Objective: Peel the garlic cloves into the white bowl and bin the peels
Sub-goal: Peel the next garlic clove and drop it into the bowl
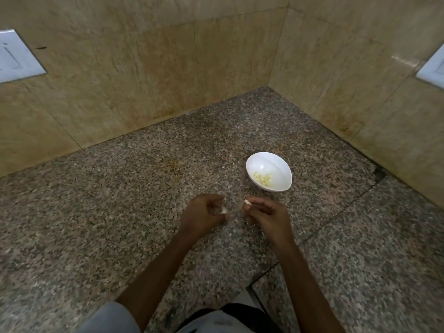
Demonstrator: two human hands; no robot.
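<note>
1. Speckled granite in grey, black and pink forms the countertop [120,212], which fills the lower part of the view and runs back into a corner.
2. Beige stone tiles cover the two walls [144,80] that meet at that corner; brownish stains mark the base of the tiles and one patch of the counter near the middle.
3. A white switch plate [16,58] sits on the left wall, and another white plate [432,70] on the right wall.
4. A seam line crosses the counter on the right side, with a dark gap where it meets the wall.
5. The white bowl [276,162] stands on the counter to the right of centre, holding a small heap of pale yellow peeled cloves [263,179].
6. The left hand [201,217] is curled, pinching a small pale piece of garlic [224,210] at its fingertips.
7. The right hand [266,212], just in front of the bowl, pinches another small pale piece [247,202]; whether either is clove or peel cannot be told.
8. Wide bare counter lies to the left and behind the bowl.
</note>
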